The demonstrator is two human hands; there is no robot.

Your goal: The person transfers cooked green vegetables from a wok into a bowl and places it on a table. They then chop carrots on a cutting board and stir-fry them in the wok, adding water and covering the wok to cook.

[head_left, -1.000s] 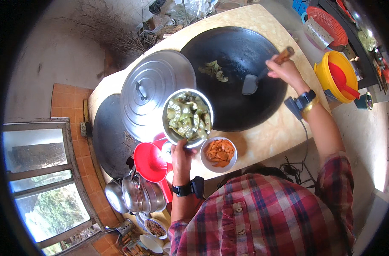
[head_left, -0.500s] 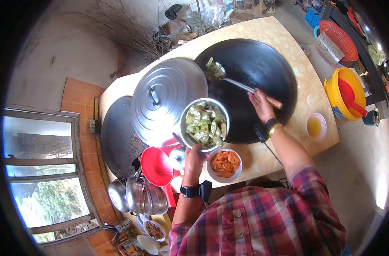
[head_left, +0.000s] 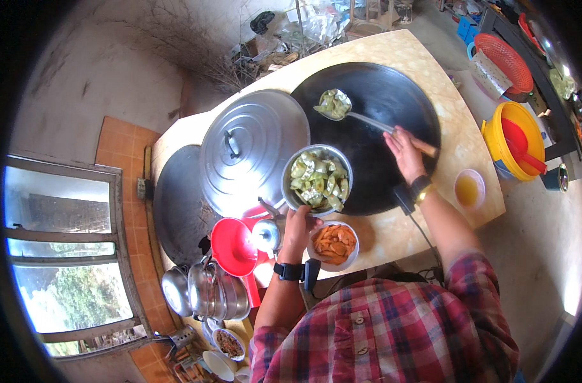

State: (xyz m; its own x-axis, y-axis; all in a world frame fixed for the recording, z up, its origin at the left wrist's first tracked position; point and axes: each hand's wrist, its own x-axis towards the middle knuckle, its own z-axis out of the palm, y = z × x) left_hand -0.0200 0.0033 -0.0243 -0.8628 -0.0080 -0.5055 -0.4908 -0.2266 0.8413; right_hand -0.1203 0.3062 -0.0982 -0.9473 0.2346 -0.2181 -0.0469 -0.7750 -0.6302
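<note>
2 part-curled hands [head_left: 298, 226] [head_left: 404, 153] on bowl [head_left: 285, 185], ladle [head_left: 369, 122]

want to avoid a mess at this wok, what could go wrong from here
1. The left hand supports the metal bowl from its near side, so it might tip and spill some green vegetable pieces.
2. The ladle in the right hand carries more pieces; a tilt could drop them.
3. The cable hanging from the right wrist could snag on the counter's edge.
</note>
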